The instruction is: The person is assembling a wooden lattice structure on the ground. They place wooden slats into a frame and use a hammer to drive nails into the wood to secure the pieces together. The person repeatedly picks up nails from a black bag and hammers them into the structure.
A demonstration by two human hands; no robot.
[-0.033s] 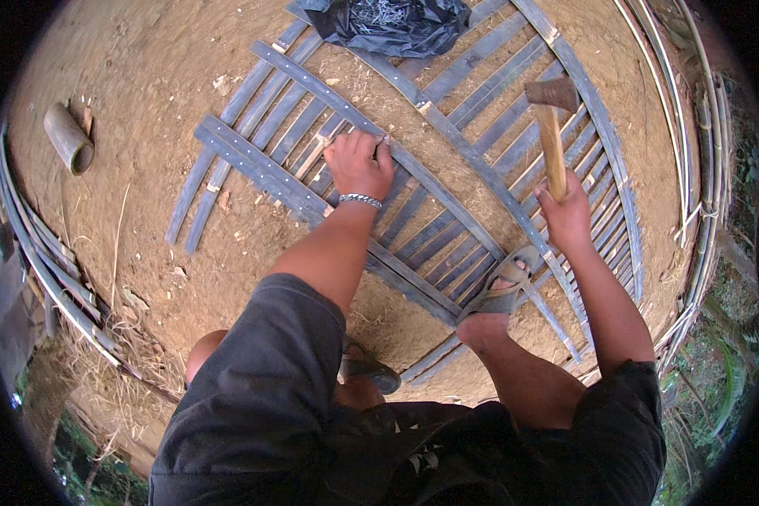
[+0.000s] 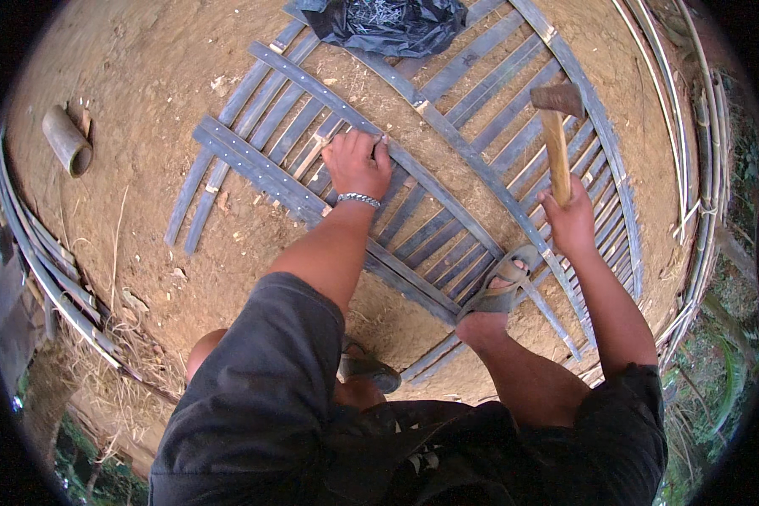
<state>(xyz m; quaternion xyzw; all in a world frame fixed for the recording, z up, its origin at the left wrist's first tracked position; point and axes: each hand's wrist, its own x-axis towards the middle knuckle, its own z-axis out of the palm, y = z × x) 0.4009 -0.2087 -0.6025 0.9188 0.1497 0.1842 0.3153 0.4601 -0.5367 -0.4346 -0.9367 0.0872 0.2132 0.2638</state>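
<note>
My right hand (image 2: 571, 221) grips the wooden handle of a hatchet (image 2: 557, 148), its rusty head raised above the slatted bamboo panels. My left hand (image 2: 358, 164) is closed over a long dark bamboo strip (image 2: 441, 201) of the nearer slatted panel (image 2: 430, 234). Its thumb and fingertips are pinched together on that strip; whatever they hold is too small to make out. Along this panel's strips run rows of small shiny nail heads. My sandalled foot (image 2: 506, 282) stands on the right end of the same panel.
A black plastic bag (image 2: 329, 29) with many nails lies at the top. Another slatted panel (image 2: 514, 114) spreads out at the right. A cut bamboo tube (image 2: 67, 139) lies on the bare soil at the left. Bundles of long bamboo strips (image 2: 46, 261) lie along both sides.
The hatchet and my right hand have shifted slightly to the right and downward in the picture. My left hand stays at the same spot on the strip.
</note>
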